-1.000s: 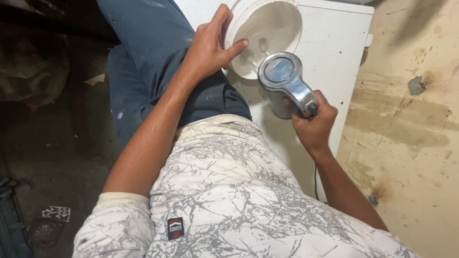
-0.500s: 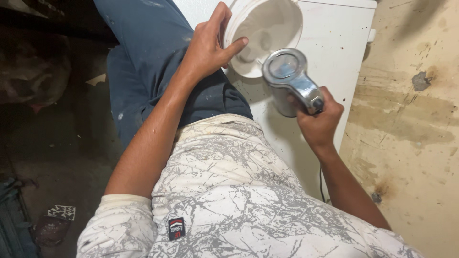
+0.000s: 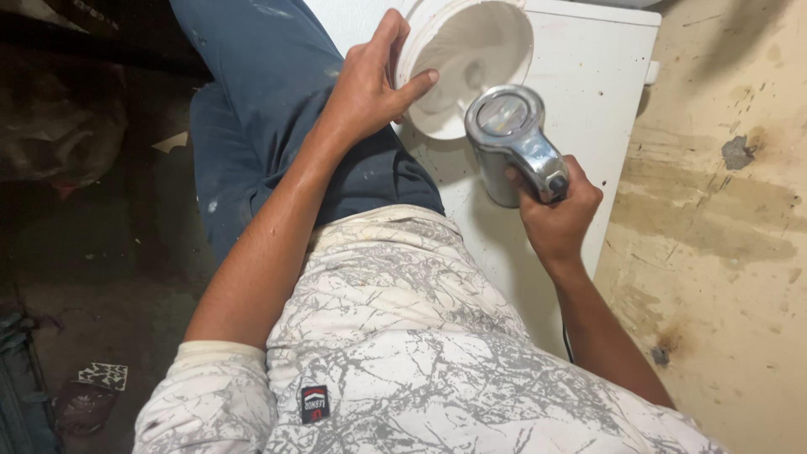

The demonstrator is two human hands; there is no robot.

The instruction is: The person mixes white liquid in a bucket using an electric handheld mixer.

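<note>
A white cabinet-like surface with a scuffed, speckled top fills the upper middle and serves as the landmark. To its right spreads a stained beige floor, marked with brown blotches and a grey patch. A dark cord hangs down against the cabinet's lower edge. Left of it are blue trousers flecked with paint, and below it a white shirt with grey crackle print bearing a small dark label. Far left lies dim, cluttered ground.
</note>
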